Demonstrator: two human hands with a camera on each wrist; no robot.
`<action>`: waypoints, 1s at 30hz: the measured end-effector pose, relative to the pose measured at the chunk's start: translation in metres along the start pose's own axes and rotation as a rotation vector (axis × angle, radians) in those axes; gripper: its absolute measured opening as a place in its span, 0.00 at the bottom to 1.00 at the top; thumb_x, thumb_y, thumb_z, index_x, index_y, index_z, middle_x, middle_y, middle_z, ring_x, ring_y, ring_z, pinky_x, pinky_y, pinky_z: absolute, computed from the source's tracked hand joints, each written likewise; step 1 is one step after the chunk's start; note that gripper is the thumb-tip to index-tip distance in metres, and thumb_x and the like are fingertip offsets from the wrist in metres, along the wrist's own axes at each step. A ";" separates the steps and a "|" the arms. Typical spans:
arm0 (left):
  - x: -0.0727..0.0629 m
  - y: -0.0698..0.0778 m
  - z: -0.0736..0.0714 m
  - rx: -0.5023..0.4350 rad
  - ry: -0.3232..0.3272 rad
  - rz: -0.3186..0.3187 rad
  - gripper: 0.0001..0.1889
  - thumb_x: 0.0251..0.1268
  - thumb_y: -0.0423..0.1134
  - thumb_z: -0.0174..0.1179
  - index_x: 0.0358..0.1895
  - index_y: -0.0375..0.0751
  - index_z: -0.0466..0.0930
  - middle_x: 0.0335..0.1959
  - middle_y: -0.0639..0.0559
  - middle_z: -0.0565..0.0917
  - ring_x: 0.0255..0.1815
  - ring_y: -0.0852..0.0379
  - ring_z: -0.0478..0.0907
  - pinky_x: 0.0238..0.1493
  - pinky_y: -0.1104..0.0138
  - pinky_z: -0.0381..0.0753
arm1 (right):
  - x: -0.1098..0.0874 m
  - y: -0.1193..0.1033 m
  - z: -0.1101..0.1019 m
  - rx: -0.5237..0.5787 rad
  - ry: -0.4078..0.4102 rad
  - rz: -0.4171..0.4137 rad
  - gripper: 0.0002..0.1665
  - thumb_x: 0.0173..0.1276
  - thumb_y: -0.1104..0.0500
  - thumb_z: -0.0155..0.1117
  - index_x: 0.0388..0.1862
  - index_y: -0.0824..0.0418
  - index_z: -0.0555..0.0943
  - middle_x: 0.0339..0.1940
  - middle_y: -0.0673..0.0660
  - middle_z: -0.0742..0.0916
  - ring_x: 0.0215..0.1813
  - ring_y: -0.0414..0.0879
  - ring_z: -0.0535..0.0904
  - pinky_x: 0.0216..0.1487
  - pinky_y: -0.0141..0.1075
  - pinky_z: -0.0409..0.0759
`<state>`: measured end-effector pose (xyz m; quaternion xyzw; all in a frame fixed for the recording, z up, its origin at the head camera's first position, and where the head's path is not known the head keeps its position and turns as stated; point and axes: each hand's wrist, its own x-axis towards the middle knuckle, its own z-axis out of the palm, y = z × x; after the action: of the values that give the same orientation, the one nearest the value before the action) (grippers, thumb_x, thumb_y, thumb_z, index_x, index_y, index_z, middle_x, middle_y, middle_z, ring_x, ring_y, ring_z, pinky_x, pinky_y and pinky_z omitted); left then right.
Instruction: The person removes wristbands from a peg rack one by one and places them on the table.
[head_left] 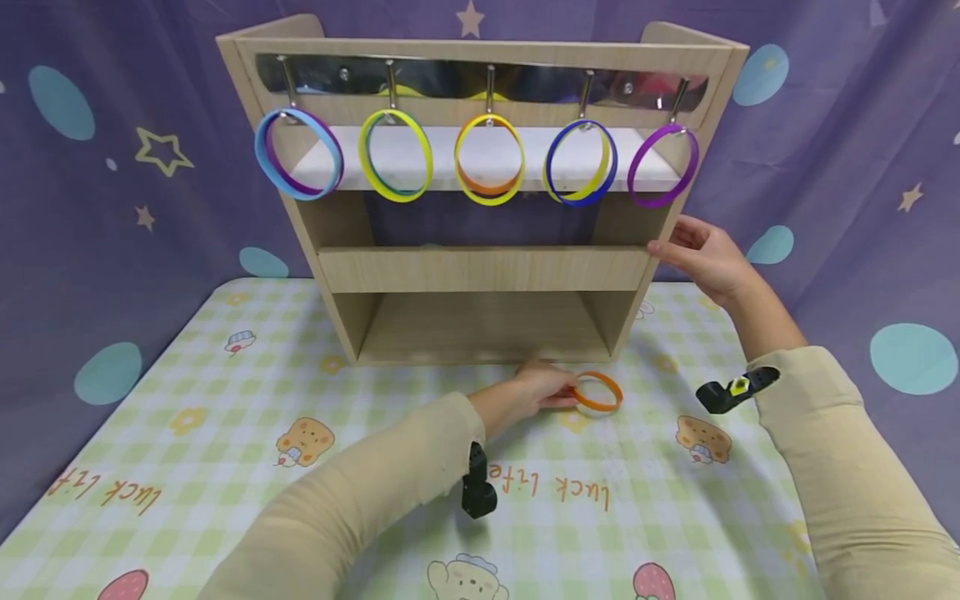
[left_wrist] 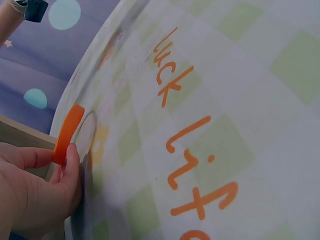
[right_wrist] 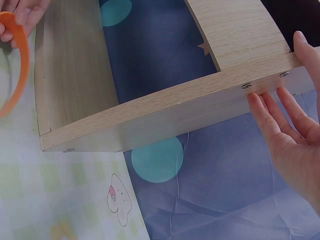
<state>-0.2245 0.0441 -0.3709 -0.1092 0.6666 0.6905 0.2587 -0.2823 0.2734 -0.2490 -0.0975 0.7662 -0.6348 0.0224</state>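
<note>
An orange silicone wristband point(head_left: 600, 407) stands out from the fingertips of my left hand point(head_left: 546, 386), low over the tablecloth in front of the shelf's bottom edge. In the left wrist view, thumb and fingers pinch the orange band point(left_wrist: 69, 131) at one end. My right hand point(head_left: 708, 254) is at the right side of the wooden shelf unit point(head_left: 483, 269). Seen from the right wrist, its fingertips touch the outer side panel point(right_wrist: 170, 125) near two screws, with the thumb at the front edge. No band is in this right hand point(right_wrist: 295, 120).
A metal hook rail point(head_left: 450, 79) spans the shelf's top. Coloured wristbands hang from its hooks: light blue with purple point(head_left: 262, 158), yellow with green point(head_left: 429, 158), yellow with orange point(head_left: 489, 200), blue with yellow point(head_left: 613, 158), and purple point(head_left: 693, 158). A checked tablecloth point(head_left: 225, 492) lies beneath.
</note>
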 end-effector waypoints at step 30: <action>-0.001 -0.004 0.008 0.044 0.053 0.038 0.09 0.56 0.22 0.61 0.41 0.22 0.80 0.28 0.43 0.83 0.21 0.61 0.78 0.41 0.66 0.89 | 0.001 0.002 0.000 0.030 0.001 -0.019 0.36 0.66 0.62 0.64 0.70 0.64 0.63 0.44 0.37 0.84 0.47 0.29 0.80 0.47 0.18 0.81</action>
<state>-0.2199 0.0515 -0.3735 -0.1088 0.6902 0.6773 0.2302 -0.2836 0.2737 -0.2510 -0.1043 0.7554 -0.6466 0.0175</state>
